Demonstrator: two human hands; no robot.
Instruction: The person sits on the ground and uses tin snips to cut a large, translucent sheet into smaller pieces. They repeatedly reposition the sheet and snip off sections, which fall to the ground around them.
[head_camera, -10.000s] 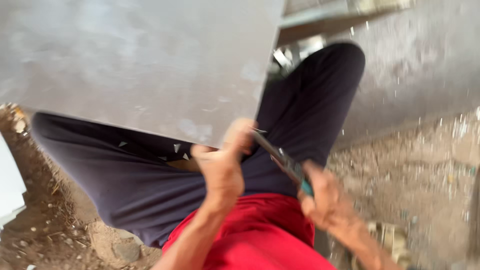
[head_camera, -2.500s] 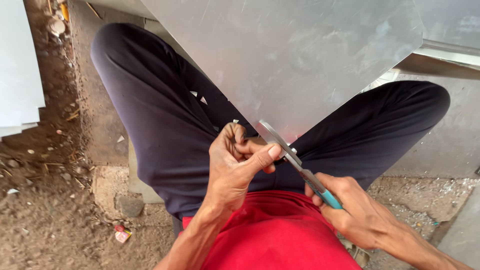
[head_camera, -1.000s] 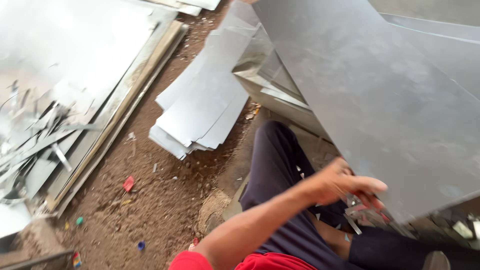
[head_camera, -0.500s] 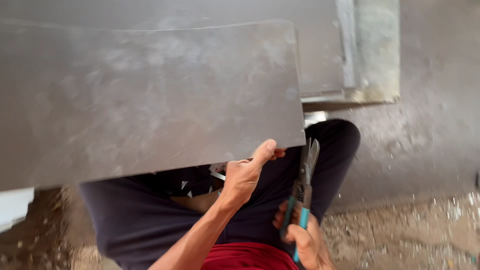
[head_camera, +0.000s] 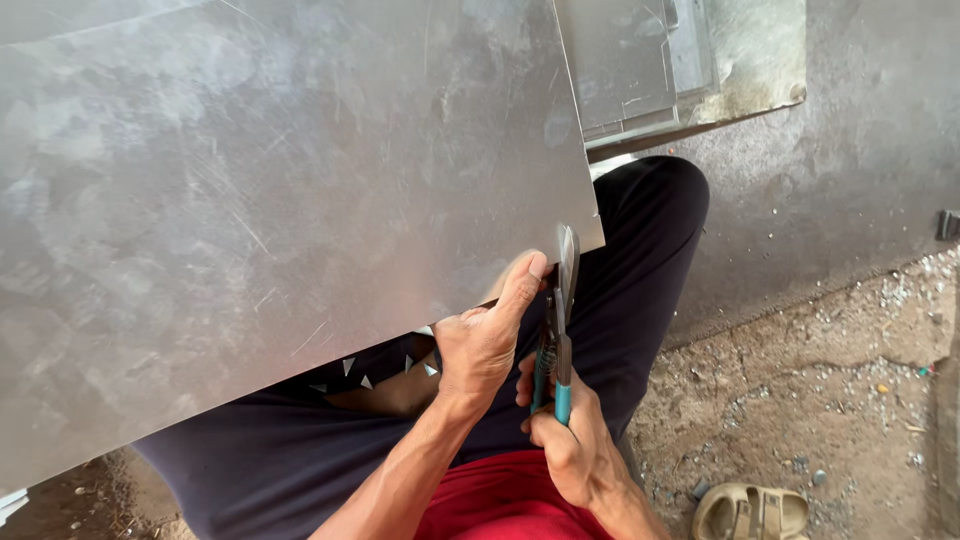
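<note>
A large grey metal sheet (head_camera: 260, 190) lies across my lap and fills the upper left of the view. My left hand (head_camera: 485, 340) grips its near edge, thumb pressed up against the sheet close to its right corner. My right hand (head_camera: 565, 435) holds tin snips (head_camera: 560, 320) with teal handles upright; the blades stand at the sheet's edge just right of my left thumb. Small triangular metal offcuts (head_camera: 385, 368) lie on my dark trousers (head_camera: 640, 270) under the sheet.
More metal sheets (head_camera: 690, 60) lean at the upper right. A grey wall or panel (head_camera: 850, 170) stands to the right, above gritty dirt ground (head_camera: 830, 400). A tan sandal (head_camera: 750, 512) lies at the lower right.
The view has steadied over the sheet on my lap. The snips have come up from beside my leg to the sheet's edge by my left thumb.
</note>
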